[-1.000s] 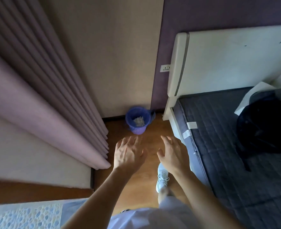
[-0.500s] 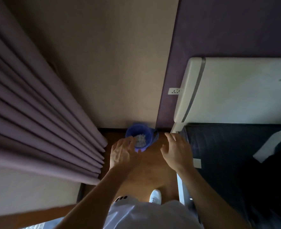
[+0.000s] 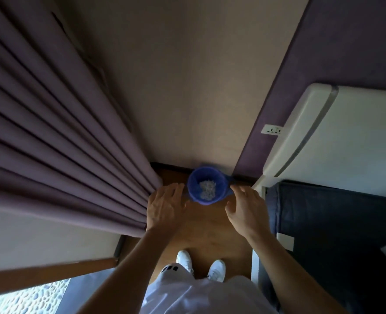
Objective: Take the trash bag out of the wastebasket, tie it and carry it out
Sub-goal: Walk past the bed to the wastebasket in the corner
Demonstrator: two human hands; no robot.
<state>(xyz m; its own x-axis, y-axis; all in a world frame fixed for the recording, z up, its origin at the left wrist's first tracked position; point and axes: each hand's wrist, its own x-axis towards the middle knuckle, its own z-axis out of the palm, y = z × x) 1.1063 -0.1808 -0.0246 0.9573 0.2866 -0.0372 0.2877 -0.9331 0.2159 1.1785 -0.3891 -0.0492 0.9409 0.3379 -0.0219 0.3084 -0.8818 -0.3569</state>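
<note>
Both hands now flank the wastebasket [image 3: 207, 188]; left hand [image 3: 164, 206] and right hand [image 3: 246, 208] fingers spread, empty. Trash bag [image 3: 229, 179] looks thin, light: pinch its rim.

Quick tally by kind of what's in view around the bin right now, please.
Wastebasket, blue, with bag: 1
Hands: 2, left hand and right hand, both open
White shoes: 2, and
Curtain: 1
Wall socket: 1
Bed: 1
Total: 8
</note>
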